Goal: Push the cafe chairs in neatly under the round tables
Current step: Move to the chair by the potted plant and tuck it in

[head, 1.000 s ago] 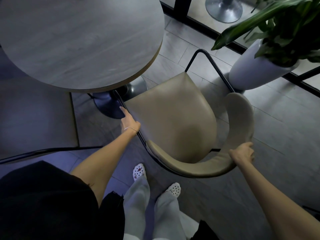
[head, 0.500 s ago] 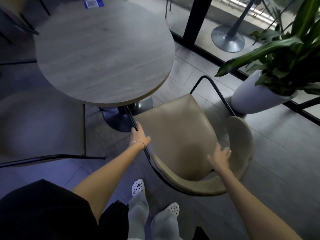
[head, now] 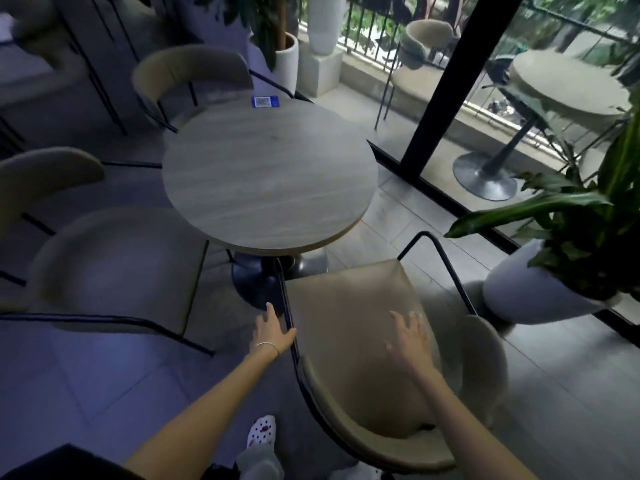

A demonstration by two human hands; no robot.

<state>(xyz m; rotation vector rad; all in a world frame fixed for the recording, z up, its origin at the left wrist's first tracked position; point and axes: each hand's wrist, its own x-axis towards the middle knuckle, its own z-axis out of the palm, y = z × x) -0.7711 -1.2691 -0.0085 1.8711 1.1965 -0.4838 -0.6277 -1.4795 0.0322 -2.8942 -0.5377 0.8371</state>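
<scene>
— What did we have before us, starting with the big things?

— The round table [head: 270,174] filled the middle, its wood-grain top bare but for a small blue card [head: 262,101] at its 12 o'clock edge. Three beige chairs stood around it: one at the table's 11 o'clock [head: 188,72], one at its 8 o'clock [head: 114,268], and the nearest chair [head: 356,327] at its 5 o'clock, the one we were handling.

— Was that chair under the table?

— Hardly. Its front edge lay near the table's dark pedestal base [head: 258,278], but almost the whole seat was out in the open, and the curved backrest wrapped round toward us.

— What else?

— At 3 o'clock of the chair, a white planter [head: 526,292] with broad green leaves leaned close beside the chair's black arm rail. Beyond the glass, at our 1 o'clock, stood another table [head: 568,84].

— And our hands?

— Our left hand [head: 273,332], a thin bracelet on the wrist, lay against the black frame on the seat's left side, fingers straight, not wrapped round it. Our right hand [head: 408,339] was spread open above the seat, gripping nothing; we could not tell whether it touched the cushion.
</scene>
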